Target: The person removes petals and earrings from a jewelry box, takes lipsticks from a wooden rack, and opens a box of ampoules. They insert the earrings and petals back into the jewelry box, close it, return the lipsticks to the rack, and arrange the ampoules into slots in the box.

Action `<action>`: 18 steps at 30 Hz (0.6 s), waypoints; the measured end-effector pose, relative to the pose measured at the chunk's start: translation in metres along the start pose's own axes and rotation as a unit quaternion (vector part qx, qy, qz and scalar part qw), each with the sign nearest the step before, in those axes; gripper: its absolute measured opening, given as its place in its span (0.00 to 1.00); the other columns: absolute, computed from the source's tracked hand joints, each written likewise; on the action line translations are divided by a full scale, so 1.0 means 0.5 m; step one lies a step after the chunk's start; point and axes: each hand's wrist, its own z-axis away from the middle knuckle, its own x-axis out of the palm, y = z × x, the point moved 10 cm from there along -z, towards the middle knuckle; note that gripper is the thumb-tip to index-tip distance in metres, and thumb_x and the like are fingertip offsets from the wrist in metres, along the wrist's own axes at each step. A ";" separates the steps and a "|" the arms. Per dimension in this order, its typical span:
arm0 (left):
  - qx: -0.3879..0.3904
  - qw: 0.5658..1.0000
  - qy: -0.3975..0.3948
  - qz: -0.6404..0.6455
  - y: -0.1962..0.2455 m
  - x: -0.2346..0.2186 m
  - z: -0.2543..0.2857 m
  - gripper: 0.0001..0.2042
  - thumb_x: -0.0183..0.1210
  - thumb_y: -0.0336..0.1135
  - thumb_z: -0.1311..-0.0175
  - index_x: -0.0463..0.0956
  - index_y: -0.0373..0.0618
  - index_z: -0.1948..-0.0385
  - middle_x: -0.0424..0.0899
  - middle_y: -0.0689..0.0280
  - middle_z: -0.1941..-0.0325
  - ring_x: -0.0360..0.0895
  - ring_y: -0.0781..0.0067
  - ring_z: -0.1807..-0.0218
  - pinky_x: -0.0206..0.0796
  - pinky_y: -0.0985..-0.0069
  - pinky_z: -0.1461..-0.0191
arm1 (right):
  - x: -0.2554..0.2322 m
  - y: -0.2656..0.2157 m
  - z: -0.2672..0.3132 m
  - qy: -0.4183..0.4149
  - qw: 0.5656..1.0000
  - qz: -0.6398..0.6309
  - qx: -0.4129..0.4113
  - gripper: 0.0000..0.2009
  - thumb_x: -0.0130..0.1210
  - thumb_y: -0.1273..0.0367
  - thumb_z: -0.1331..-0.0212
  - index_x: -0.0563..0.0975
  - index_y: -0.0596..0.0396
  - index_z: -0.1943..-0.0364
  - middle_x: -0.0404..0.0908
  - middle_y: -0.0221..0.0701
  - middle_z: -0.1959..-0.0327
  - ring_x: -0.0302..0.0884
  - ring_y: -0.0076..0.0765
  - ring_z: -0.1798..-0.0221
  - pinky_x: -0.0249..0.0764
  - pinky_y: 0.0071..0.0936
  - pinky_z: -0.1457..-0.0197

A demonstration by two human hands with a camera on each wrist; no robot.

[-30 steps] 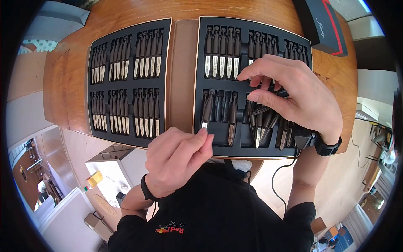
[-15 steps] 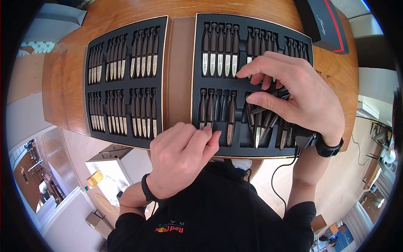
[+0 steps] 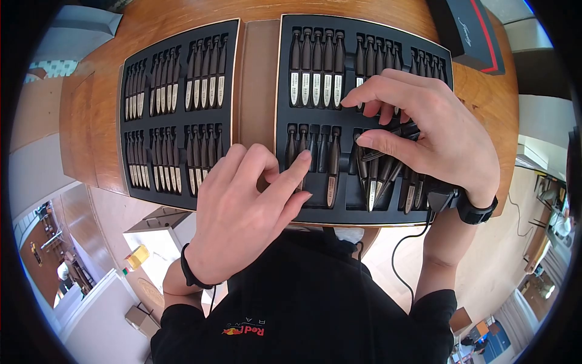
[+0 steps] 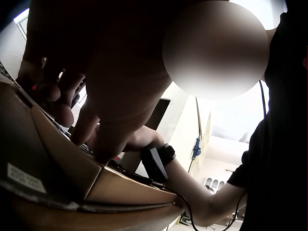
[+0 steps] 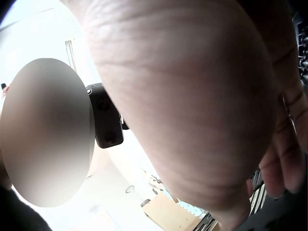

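Slim dark tapered tubes with pale labelled ends lie in rows in the right black tray [image 3: 315, 117]. My left hand [image 3: 236, 206] is over its near left corner, fingers spread, the index fingertip on a tube [image 3: 303, 137] in the second slot. That tube's lower part is hidden. Two bare slots [image 3: 319, 148] sit to its right, then another tube [image 3: 333, 176]. My right hand [image 3: 430, 130] arches over a loose heap of tubes [image 3: 371, 194], thumb and index apart with nothing pinched between them. Some of the heap is hidden beneath the palm.
A second black tray [image 3: 176, 121], full of similar tubes, lies left across a brown strip [image 3: 259, 91]. A black box with a red stripe [image 3: 470, 36] stands at the back right of the wooden table [image 3: 357, 9]. A cable [image 3: 397, 267] hangs from my right wrist.
The tube my left fingers pinched now lies in the second slot. My left fingers have let go, spread, and slid up along it. My right hand stays nearly still.
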 end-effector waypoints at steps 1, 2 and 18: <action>0.000 1.000 -0.007 -0.014 -0.001 0.005 0.000 0.24 0.77 0.35 0.49 0.88 0.49 0.46 0.68 0.69 0.67 0.69 0.69 0.64 0.64 0.70 0.64 | 0.001 0.001 0.000 0.000 1.000 0.000 -0.001 0.19 0.73 0.71 0.42 0.83 0.54 0.47 0.82 0.34 0.60 0.82 0.37 0.61 0.79 0.30 0.59; -0.001 1.000 -0.013 -0.027 -0.002 0.009 -0.001 0.23 0.77 0.36 0.50 0.88 0.49 0.49 0.68 0.70 0.66 0.70 0.68 0.63 0.65 0.68 0.62 | 0.001 0.002 -0.001 0.001 1.000 0.001 -0.002 0.19 0.73 0.71 0.42 0.83 0.54 0.47 0.82 0.34 0.61 0.82 0.37 0.61 0.79 0.30 0.59; 0.055 0.998 0.030 -0.004 0.044 0.026 -0.015 0.25 0.77 0.34 0.50 0.88 0.50 0.46 0.71 0.67 0.60 0.70 0.63 0.59 0.65 0.66 0.56 | 0.000 0.001 0.000 0.000 1.000 0.005 -0.006 0.18 0.73 0.70 0.42 0.83 0.54 0.47 0.82 0.35 0.61 0.82 0.38 0.61 0.80 0.31 0.59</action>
